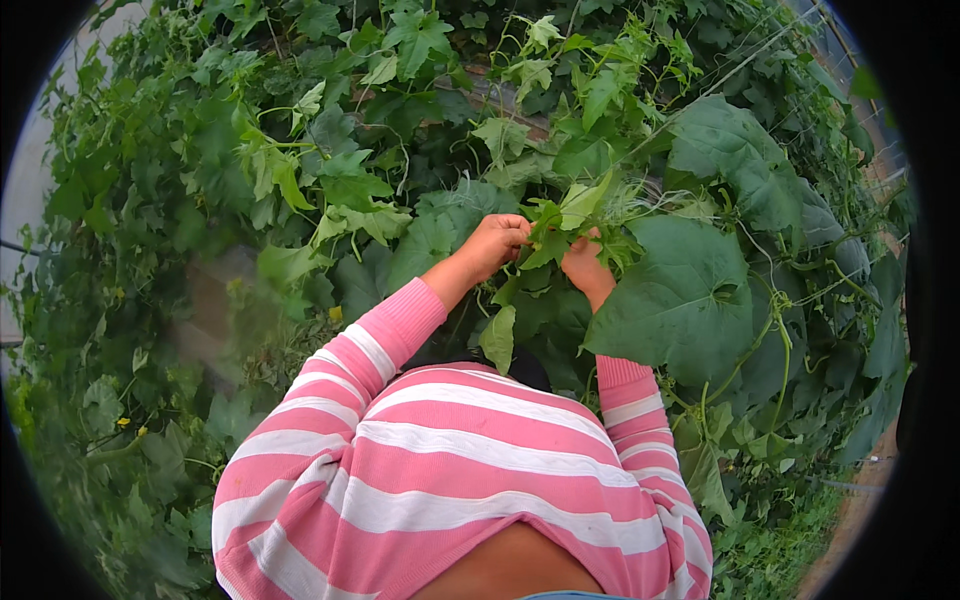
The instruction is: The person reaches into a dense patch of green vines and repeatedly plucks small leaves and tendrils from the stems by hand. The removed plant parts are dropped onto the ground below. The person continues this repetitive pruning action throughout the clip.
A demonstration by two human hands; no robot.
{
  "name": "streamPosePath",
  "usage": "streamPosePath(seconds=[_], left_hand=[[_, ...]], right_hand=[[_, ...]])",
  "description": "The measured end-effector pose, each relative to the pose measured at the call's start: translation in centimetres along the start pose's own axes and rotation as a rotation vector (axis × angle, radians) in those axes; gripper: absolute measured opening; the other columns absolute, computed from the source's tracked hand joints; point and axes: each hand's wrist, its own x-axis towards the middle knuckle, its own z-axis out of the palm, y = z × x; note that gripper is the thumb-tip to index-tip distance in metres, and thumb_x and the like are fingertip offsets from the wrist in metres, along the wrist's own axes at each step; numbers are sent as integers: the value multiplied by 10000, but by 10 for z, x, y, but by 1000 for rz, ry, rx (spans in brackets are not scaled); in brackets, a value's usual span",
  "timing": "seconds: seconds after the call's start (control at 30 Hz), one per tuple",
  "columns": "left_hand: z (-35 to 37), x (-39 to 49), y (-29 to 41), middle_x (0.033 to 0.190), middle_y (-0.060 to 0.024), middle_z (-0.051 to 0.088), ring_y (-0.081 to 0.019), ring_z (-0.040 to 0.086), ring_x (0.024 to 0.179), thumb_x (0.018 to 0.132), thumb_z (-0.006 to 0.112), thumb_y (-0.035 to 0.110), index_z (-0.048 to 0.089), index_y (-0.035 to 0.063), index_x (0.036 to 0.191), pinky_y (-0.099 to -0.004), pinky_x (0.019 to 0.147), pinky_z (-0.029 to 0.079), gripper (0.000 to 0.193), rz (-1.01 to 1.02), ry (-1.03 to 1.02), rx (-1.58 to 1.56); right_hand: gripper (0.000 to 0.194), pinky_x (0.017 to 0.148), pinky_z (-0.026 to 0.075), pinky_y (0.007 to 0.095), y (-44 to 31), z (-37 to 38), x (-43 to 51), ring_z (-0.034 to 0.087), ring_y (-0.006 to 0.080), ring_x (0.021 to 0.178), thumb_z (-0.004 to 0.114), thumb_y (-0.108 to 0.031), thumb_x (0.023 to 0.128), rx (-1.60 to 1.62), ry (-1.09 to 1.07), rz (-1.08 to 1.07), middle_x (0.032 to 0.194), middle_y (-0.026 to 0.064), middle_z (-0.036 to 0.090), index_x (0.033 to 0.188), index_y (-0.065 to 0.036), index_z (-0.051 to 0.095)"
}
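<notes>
Both my hands reach into a dense wall of climbing vines with lobed green leaves. My left hand [495, 244] has its fingers bent and pinched at a leafy vine shoot [551, 240]; the fingertips are partly behind leaves. Just to the right of that shoot, my right hand [587, 262] is curled at the same foliage, with leaves over part of its fingers. What lies between its fingertips cannot be made out. A large broad leaf [675, 292] hangs over my right wrist. Frayed pale strings [637, 196] lie among the stems above my right hand.
A taut cord [739, 67] runs diagonally through the vines at the upper right. Weathered boards [499, 101] show behind the leaves. Large leaves [731, 154] and looping stems [784, 337] crowd my right side. Bare soil [851, 525] borders low plants at the lower right.
</notes>
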Motion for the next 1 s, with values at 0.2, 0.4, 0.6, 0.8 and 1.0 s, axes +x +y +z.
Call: streamPosePath(seconds=[0.2,0.4,0.6,0.8,1.0], left_hand=[[3,-2,13,973,-74,640,-170,627,840,855,534,7,590,-63,1034,-280,751,492,201,-5,-71,-304],[6,0,6,845,-27,640,-92,588,646,813,606,19,611,34,913,-236,533,444,101,38,40,-117],[-3,-8,-9,840,-6,621,-72,565,667,819,601,41,600,46,917,-213,575,441,98,69,137,-46],[0,-14,-13,824,-17,623,-107,579,730,794,654,60,592,-12,868,-262,675,469,120,244,42,176],[-1,-14,0,803,-38,631,-198,593,718,787,647,68,590,-26,881,-314,677,472,145,533,184,691]], right_hand=[[179,770,419,300,-33,-7,4,519,141,806,590,-172,873,323,-275,46,953,56,617,963,-18,604],[212,755,449,269,-28,4,1,589,162,850,606,-35,779,-275,-87,-107,946,110,630,978,37,586],[419,861,444,327,-32,-11,-3,557,219,966,598,-231,842,-225,55,1,1049,85,585,1170,0,477],[274,788,443,275,-71,-40,6,548,150,901,528,-171,912,842,-411,-81,1041,76,583,1132,-7,529],[569,1030,326,385,-141,-85,30,438,260,1222,564,-258,908,715,-174,-459,1223,175,534,1372,-33,323]])
